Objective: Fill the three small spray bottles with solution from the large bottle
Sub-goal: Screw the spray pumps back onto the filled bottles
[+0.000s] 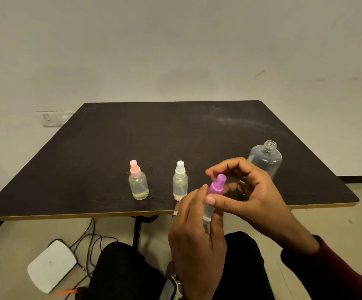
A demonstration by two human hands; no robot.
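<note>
Hands together at table front edge: left hand wrapped round clear purple-topped bottle, held upright above lap; right hand half curled, thumb and fingertips pinching purple top. Counted on table: two small spray bottles, pink-topped and white-topped, standing well apart, some liquid in each; one large bottle, uncapped, behind right hand.
</note>
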